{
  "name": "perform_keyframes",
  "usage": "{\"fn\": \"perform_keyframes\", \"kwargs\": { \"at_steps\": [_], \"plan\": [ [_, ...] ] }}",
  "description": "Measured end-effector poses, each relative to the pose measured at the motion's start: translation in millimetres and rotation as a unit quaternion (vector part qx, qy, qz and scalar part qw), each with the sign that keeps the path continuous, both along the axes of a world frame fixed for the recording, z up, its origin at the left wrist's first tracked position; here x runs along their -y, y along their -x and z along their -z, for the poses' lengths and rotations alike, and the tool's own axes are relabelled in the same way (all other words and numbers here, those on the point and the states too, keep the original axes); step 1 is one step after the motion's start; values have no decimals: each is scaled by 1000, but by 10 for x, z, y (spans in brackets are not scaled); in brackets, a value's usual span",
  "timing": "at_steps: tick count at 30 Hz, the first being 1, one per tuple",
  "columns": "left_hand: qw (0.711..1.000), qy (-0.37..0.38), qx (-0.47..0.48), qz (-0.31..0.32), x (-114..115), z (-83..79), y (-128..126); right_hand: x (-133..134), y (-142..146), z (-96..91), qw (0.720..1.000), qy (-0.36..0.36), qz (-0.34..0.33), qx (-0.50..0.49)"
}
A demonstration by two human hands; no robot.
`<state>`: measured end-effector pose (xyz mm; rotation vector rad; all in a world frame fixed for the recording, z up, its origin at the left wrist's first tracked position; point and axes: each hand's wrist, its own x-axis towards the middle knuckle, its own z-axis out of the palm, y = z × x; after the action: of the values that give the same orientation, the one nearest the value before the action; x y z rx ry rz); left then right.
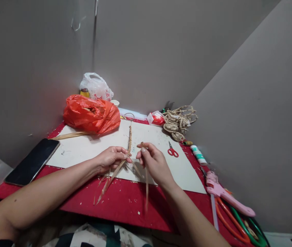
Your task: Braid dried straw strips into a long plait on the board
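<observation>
A narrow braid of tan dried plant strips [130, 137] stands nearly upright over the white board. My left hand [113, 159] pinches its lower end between thumb and fingers. Loose flat strips [112, 179] fan out below that grip toward the table's front edge. To the right of the braid, my right hand [155, 164] is closed, thumb against forefinger, on a single tan strip [146, 192] that hangs down from it. The two hands are a short way apart. The far end of the braid reaches a thin ring [129, 116]; whether they are joined I cannot tell.
The white board [187, 180] lies on a red cloth [120, 207]. A red plastic bag [92, 115] and a phone [33, 162] are left. Right are red-handled scissors [173, 152], coiled cord [178, 123], a white-green bottle [198, 155] and a pink glue gun [225, 195]. Grey walls enclose the table.
</observation>
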<state>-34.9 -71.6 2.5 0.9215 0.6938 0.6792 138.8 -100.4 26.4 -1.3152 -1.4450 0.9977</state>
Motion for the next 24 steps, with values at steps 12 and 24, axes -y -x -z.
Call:
{"fn": "perform_keyframes", "kwargs": {
  "at_steps": [12, 24],
  "plan": [
    [999, -29, -23, -2, 7, 3, -12, -77, 66, 191, 941, 251, -165, -153],
    [988, -128, -72, 43, 16, -46, -8, -144, -17, 304, 910, 318, -189, -188]
  ]
}}
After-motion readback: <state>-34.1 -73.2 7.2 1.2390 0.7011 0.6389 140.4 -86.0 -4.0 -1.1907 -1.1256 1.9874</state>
